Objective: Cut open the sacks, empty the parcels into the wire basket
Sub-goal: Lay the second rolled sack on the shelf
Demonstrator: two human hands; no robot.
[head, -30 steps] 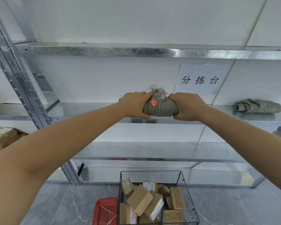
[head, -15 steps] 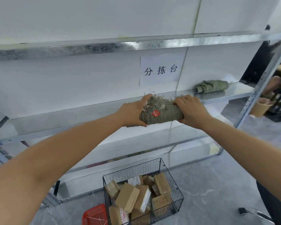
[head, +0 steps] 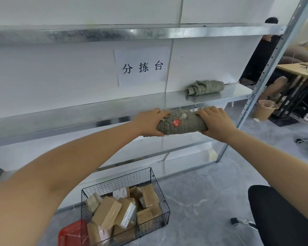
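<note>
Observed: both hands hold one rolled-up woven sack (head: 182, 124) at the front edge of the middle shelf (head: 100, 110). The left hand (head: 149, 122) is wrapped round the sack's left end, fingers over the top and thumb beneath. The right hand (head: 214, 121) covers the right end, fingers curled over it. Both grips are pressed onto the roll; neither is spread. Whether the roll rests on the shelf lip or is held just above it cannot be told.

The sack is grey-green woven fabric with a red label (head: 176, 123) facing the camera and frayed threads standing up along its top edge. A second rolled sack (head: 205, 87) lies further back on the same shelf, to the right, well apart from the hands, below the paper sign (head: 142, 66).

The wire basket (head: 160, 181) stands on the floor directly below, filled with cardboard parcels (head: 107, 212). A red crate (head: 71, 233) sits just beside its left corner.

Assessment: this sack appears emptied and rolled for stowing, so the parcel transfer for it is judged complete.

Handling: the material should be light, soft and limp, with a coarse weave that gives good friction. A roll of this kind tends to spring open if released carelessly. Hold at both ends, as now, keeping the loose frayed edge tucked under. The frayed threads may snag on the metal shelf edge; no fragility is expected
</note>
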